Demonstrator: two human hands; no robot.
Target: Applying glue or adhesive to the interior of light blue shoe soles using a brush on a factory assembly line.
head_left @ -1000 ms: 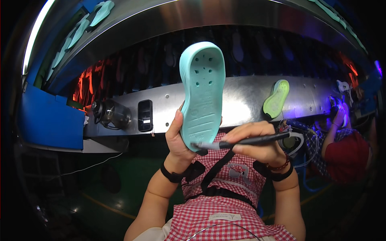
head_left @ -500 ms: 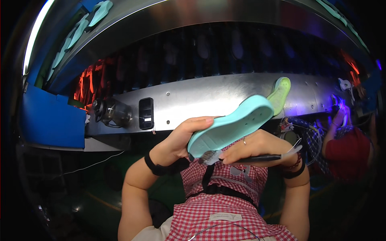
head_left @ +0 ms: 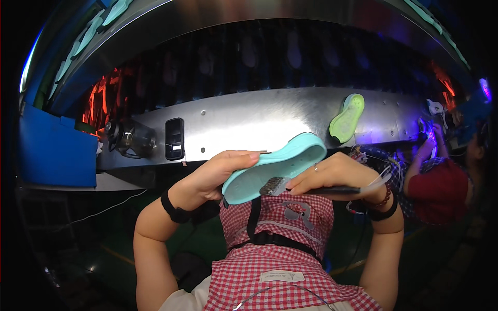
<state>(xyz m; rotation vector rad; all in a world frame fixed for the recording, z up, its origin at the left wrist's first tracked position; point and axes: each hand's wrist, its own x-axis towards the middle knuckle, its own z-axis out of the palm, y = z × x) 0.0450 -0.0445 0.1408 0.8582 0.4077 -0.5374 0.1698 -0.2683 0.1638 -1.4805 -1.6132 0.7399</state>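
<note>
A turquoise shoe sole is tilted in front of my chest, its hollow inner side facing me. My left hand is closed on its left part, thumb along the upper rim. My right hand grips a flat brush with a dark handle; its bristles rest over the sole's inner face near the lower rim. On the metal bench beyond lies a lime-green sole, apart from both hands.
The metal bench runs across in front of me. On its left stand a glass jug and a black tray-like case. Turquoise soles line the upper left. A co-worker in red sits at the right.
The turquoise sole has tipped, showing more of its hollow and dropping away from the lime-green one. The brush has moved from the lower rim up into the sole. The view has shifted slightly.
</note>
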